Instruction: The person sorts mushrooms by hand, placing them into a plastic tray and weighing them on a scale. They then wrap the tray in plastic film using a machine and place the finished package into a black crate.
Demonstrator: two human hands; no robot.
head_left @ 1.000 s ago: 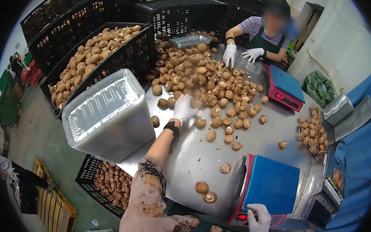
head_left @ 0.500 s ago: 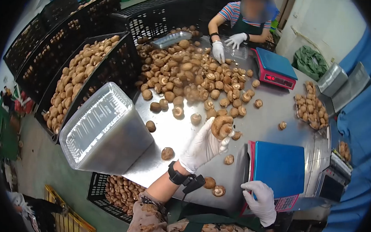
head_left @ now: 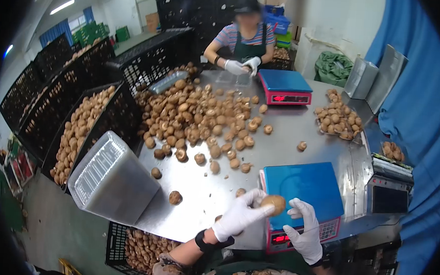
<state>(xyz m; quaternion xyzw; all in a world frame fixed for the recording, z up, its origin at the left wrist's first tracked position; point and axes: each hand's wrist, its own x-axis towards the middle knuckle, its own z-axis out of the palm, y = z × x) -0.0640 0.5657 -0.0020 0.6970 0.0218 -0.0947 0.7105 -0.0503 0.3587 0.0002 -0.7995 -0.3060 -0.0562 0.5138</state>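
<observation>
My left hand (head_left: pixel 243 214), in a white glove, grips a brown mushroom (head_left: pixel 274 205) between thumb and fingers. It hangs over the near left edge of the blue-topped scale (head_left: pixel 302 185). To its right my right hand (head_left: pixel 305 232), also gloved, is raised over the scale's front with fingers apart and nothing in it. A small gap separates it from the mushroom. Beyond my hands a large heap of mushrooms (head_left: pixel 196 113) covers the left and middle of the metal table (head_left: pixel 285 136).
Stacked clear trays (head_left: pixel 121 182) stand at the table's left edge. A co-worker (head_left: pixel 246 38) with gloved hands is across the table, beside a second scale (head_left: pixel 286 82). Packed mushrooms (head_left: pixel 338 117) lie at the right. Black crates (head_left: pixel 123 106) line the left.
My left hand has moved right and nearer with the mushroom, toward the scale. My right hand has risen beside it. The view has tilted up, and the co-worker's hands have come together.
</observation>
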